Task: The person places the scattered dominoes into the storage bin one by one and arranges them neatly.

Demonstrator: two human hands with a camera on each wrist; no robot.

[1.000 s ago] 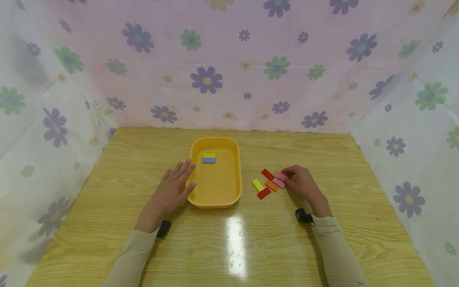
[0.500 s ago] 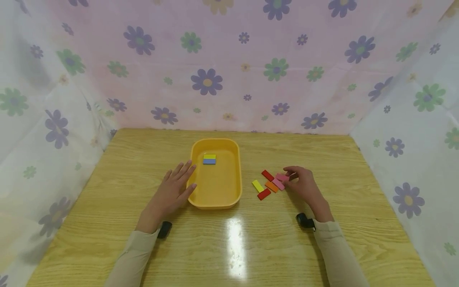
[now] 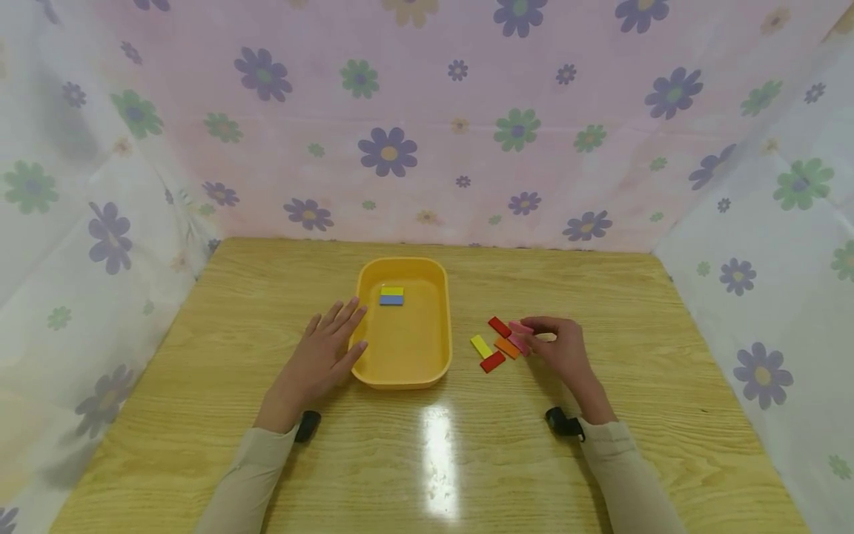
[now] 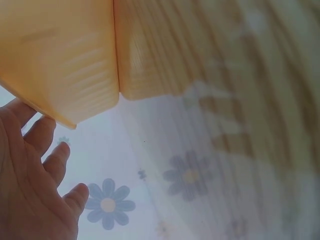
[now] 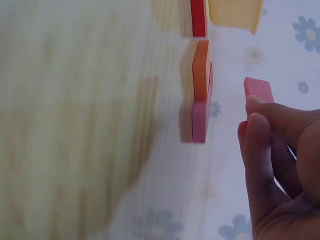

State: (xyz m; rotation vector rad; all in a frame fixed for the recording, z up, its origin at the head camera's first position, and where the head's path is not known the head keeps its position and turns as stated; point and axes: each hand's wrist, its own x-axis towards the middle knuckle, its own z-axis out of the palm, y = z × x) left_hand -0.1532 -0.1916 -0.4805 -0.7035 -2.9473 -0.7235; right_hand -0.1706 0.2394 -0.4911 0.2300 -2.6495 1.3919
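Observation:
My right hand [image 3: 565,354] pinches a pink domino-like block [image 5: 258,90] between thumb and fingers, held above the table in the right wrist view. Just beneath it lies a second pink block [image 5: 201,121], against an orange block [image 3: 507,348]. Two red blocks [image 3: 493,362] and a yellow block [image 3: 481,346] lie in the same loose group. My left hand [image 3: 323,354] has its fingers spread, fingertips at the left rim of the yellow tray [image 3: 402,383]. Inside the tray, near its far end, a yellow block [image 3: 392,291] and a blue block [image 3: 391,300] sit side by side.
The wooden table [image 3: 507,460] runs back to a flower-printed cloth [image 3: 440,104], which also hangs along both sides. The tray stands left of the loose blocks. A black wrist camera [image 3: 563,423] sits by the right cuff.
My right hand has picked the upper pink block off the group and tilted it up, shifting slightly toward the left. My left hand stays at the tray's rim.

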